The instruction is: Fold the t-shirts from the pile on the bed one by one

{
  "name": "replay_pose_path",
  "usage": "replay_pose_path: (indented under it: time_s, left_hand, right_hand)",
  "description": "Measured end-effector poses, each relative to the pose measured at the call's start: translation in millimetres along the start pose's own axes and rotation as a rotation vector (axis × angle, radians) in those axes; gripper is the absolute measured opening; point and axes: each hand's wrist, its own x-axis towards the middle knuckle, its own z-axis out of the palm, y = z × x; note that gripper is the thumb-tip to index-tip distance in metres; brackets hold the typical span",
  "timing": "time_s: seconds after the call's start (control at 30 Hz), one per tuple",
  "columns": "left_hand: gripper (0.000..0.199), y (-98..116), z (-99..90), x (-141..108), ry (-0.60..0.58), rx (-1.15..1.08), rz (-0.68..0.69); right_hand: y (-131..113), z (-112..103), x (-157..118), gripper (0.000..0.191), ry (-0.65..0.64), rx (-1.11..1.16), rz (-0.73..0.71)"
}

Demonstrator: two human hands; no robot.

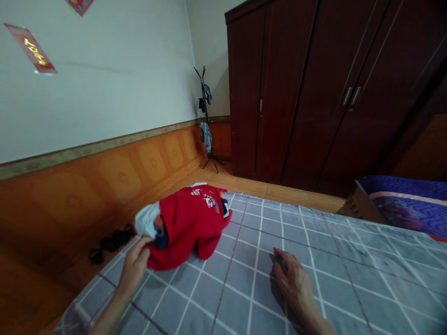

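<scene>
Red sweatshirt lying bunched on a grey checked bedsheet, near the bed's wall-side edge. The fabric appears soft, light and limp; its lower hem offers the readiest hold. The left hand pinches that hem between its fingers. The right hand rests apart on the sheet, fingers slightly curled, holding nothing visible.

Left hand reaching forward, fingers curled in a pinch, left forearm angled in from bottom edge. Right hand palm down, fingers bent, right wrist low.
</scene>
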Motion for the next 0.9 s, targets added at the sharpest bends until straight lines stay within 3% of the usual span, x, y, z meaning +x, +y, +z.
replay_pose_path:
  time_s: [0.07, 0.17, 0.37, 0.57, 0.7, 0.9]
  left_hand:
    - [0.029, -45.9, 13.9, -29.3, -0.243, 0.02, -0.104]
    - [0.032, -68.3, 23.2, -56.5, -0.277, 0.021, -0.097]
    - [0.03, -58.4, 41.5, -68.8, -0.082, 0.141, -0.034]
    - [0.031, -67.2, 44.3, -68.9, -0.102, 0.105, -0.08]
    - [0.026, -60.2, 42.5, -69.0, -0.086, 0.053, -0.042]
    - [0.026, -34.9, 32.1, -77.7, 0.244, 0.049, 0.077]
  right_hand:
    - [0.7, 0.4, 0.5, 0.037, -0.001, 0.0, -0.008]
    - [0.9, 0.4, 1.2, 0.037, 0.002, -0.007, -0.016]
    - [-3.0, -1.4, 4.3, 0.039, -0.011, -0.029, -0.012]
    - [-5.2, -2.9, 6.7, 0.039, -0.028, -0.039, 0.007]
    - [-3.4, -3.5, 7.2, 0.039, -0.023, -0.03, 0.011]
    - [-1.7, -2.5, 7.2, 0.038, -0.012, 0.001, 0.007]
